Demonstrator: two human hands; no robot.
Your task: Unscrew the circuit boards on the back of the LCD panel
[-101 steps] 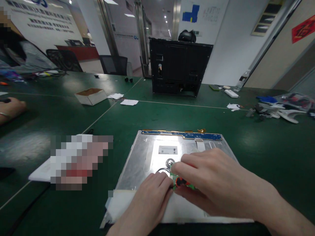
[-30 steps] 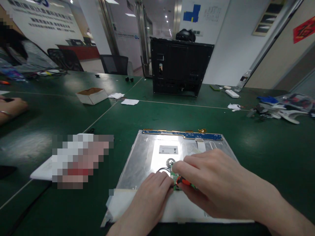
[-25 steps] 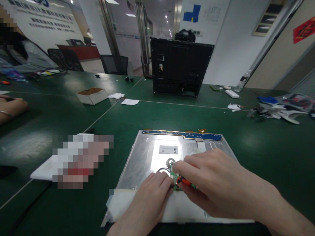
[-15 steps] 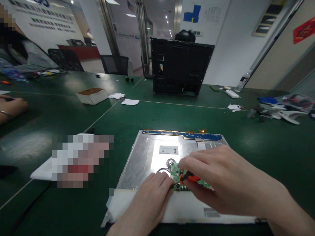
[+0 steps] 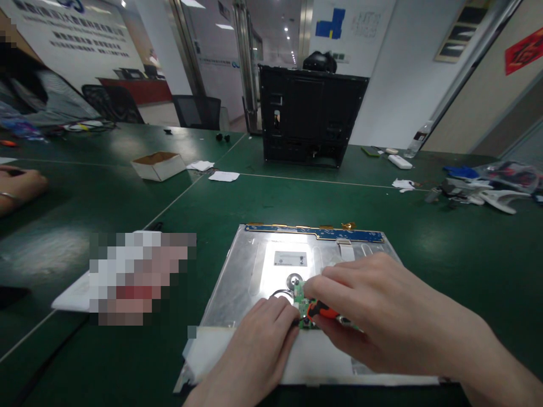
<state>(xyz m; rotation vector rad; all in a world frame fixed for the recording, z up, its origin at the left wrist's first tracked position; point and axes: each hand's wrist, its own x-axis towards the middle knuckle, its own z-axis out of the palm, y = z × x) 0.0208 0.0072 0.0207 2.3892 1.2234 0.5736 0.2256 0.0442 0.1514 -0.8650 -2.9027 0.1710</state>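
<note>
A flat silver display panel (image 5: 237, 282) lies back side up on the table in front of me, with a narrow blue circuit board (image 5: 356, 233) along its far edge. On its near part sits a small green circuit board (image 5: 299, 291), mostly covered by my hands. My right hand (image 5: 373, 314) is closed round the orange-and-black handle of a screwdriver (image 5: 323, 310), held low and slanted over the green board. The screwdriver's tip points toward my left fingertips. My left hand (image 5: 265, 336) rests at the board's left edge, fingers bent and pressed together; what they pinch is hidden. Dark wires (image 5: 280, 293) run beside it.
A black monitor housing (image 5: 311, 116) stands upright at the back. An open white box (image 5: 159, 167) and paper scraps (image 5: 224, 176) lie left of it. Loose parts and bags (image 5: 483, 186) are at right. Another person's hand (image 5: 21, 186) rests at far left, near a blurred white packet (image 5: 72, 291).
My right hand has shifted slightly left and down with the screwdriver, its handle now lower over the green board. My left hand has stayed in place.
</note>
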